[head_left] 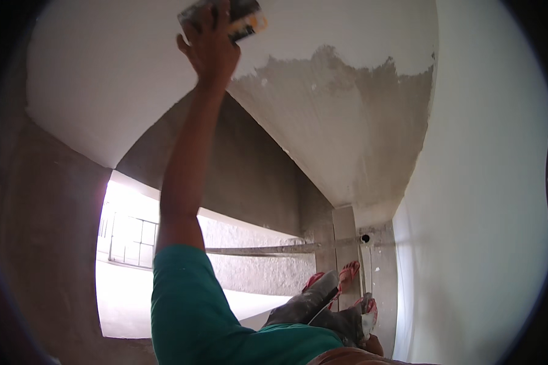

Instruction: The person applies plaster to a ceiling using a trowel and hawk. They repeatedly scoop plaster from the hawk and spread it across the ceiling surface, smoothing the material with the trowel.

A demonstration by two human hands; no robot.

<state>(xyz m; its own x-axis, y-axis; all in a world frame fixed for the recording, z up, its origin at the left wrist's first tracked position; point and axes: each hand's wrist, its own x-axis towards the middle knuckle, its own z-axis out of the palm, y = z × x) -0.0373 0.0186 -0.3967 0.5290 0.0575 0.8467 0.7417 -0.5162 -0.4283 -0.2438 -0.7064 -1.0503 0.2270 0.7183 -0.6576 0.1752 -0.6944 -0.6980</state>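
Trowel [240, 18] gripped by raised left hand [210, 45], fingers wrapped, against ceiling [134, 73]; right hand out of sight.

Unfinished building: half-plastered wall [347, 121], bare concrete.

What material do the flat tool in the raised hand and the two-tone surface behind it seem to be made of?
The flat dark-bladed tool with a pale orange handle, held in the raised hand, looks like a metal trowel, though the blur leaves this open. The surface is likely plaster: the smooth white area appears finished and matt, while the rough grey patch shows a ragged edge and coarse streaks, perhaps cement.
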